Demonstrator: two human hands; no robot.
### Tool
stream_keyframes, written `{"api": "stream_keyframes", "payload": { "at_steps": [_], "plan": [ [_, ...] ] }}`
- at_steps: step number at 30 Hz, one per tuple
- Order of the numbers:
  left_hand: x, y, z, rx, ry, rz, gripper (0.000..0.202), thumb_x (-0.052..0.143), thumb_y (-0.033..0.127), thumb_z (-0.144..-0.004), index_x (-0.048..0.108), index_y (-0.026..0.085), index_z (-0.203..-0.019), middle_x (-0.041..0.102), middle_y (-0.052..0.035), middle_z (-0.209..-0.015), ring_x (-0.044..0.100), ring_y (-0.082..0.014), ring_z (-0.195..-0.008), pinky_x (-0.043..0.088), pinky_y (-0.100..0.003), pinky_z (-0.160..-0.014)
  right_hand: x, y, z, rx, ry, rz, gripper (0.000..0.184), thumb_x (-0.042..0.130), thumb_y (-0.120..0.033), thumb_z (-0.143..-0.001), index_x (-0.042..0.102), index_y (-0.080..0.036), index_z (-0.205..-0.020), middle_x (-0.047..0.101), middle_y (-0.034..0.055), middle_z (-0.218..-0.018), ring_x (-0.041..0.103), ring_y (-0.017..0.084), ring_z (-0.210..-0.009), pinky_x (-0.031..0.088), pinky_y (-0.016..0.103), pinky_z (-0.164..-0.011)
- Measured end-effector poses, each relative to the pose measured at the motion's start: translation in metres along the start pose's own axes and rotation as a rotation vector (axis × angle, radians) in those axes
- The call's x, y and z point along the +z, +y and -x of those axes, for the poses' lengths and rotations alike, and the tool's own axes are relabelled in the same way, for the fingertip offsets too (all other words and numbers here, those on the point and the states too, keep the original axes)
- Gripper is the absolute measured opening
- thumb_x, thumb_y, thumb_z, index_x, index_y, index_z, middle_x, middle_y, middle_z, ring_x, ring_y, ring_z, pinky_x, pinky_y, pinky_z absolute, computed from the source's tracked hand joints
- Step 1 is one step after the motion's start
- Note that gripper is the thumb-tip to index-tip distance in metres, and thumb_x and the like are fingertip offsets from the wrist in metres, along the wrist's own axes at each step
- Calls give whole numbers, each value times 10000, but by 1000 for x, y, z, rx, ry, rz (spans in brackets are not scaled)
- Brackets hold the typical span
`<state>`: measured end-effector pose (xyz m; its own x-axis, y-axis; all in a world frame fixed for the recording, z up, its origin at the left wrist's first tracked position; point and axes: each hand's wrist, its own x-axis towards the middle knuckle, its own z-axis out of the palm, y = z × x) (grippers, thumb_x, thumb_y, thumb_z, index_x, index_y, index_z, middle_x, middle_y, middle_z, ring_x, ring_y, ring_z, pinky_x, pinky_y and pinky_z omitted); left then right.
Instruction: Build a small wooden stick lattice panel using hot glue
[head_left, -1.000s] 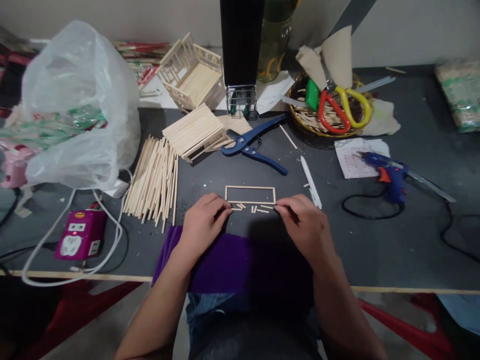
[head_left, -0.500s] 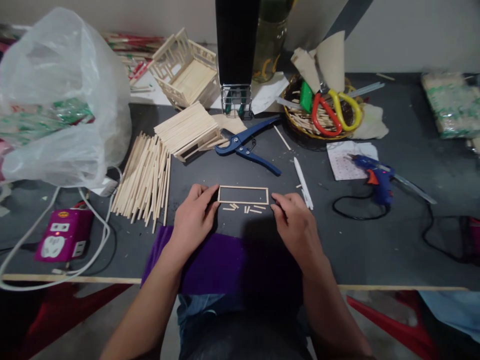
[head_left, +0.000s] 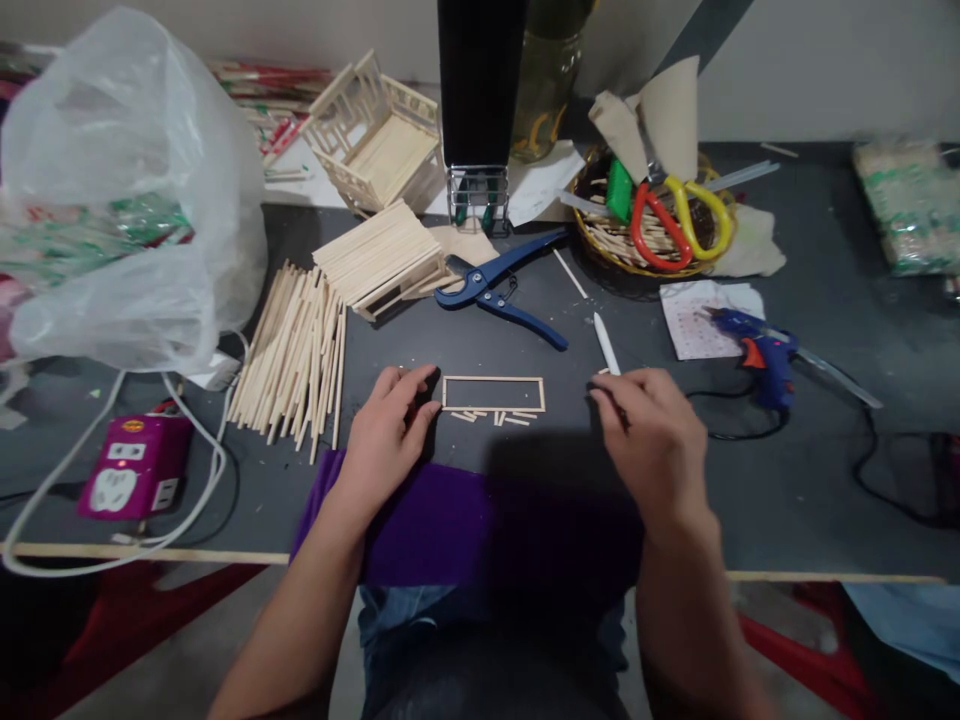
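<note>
A small rectangular frame of thin wooden sticks lies flat on the dark table, with several short stick pieces just in front of it. My left hand rests on the table at the frame's left end, fingers loosely stretched, holding nothing. My right hand is to the right of the frame, fingers curled over the near end of a white pen-like tool.
A pile of long sticks lies left, a blue cutter behind the frame, a blue glue gun with its cord right. Basket with scissors, stick models, plastic bag, purple power strip, purple cloth.
My right hand has left the frame's right end and moved right onto the white tool. My left hand drew back slightly to the frame's left end.
</note>
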<state>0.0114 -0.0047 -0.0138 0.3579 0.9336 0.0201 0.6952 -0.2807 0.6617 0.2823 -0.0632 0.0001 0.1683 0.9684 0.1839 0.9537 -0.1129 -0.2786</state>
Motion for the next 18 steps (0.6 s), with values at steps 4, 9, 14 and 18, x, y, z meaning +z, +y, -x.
{"api": "stream_keyframes", "payload": {
  "at_steps": [4,9,14,18],
  "plan": [
    [0,0,0,-4,15,44,315,508,221,-928,590,179,-1229,578,-52,-988,600,-175,-890,508,-298,-797,-2,21,-17,-106,-98,168,263,464,-242,-906,718,-197,-954,611,92,-920,523,209,-789,315,294,-586],
    [0,1,0,-21,42,68,286,514,227,-923,620,189,-1186,583,-48,-969,602,-176,-897,512,-299,-800,7,27,-29,-111,-132,191,266,422,-214,-907,677,-196,-832,595,87,-868,483,207,-749,282,296,-574],
    [0,1,0,-17,64,75,270,517,220,-924,632,180,-1165,591,-48,-953,602,-169,-864,513,-292,-783,6,14,-23,-191,-113,43,203,451,-234,-919,633,-192,-840,613,91,-860,543,221,-789,369,310,-635],
    [0,1,0,-14,104,80,247,517,224,-932,636,186,-1145,604,-50,-939,601,-167,-852,513,-295,-787,1,-5,-9,-181,-84,-218,177,446,-185,-927,605,-209,-852,647,56,-834,597,192,-793,438,301,-732]
  ]
}}
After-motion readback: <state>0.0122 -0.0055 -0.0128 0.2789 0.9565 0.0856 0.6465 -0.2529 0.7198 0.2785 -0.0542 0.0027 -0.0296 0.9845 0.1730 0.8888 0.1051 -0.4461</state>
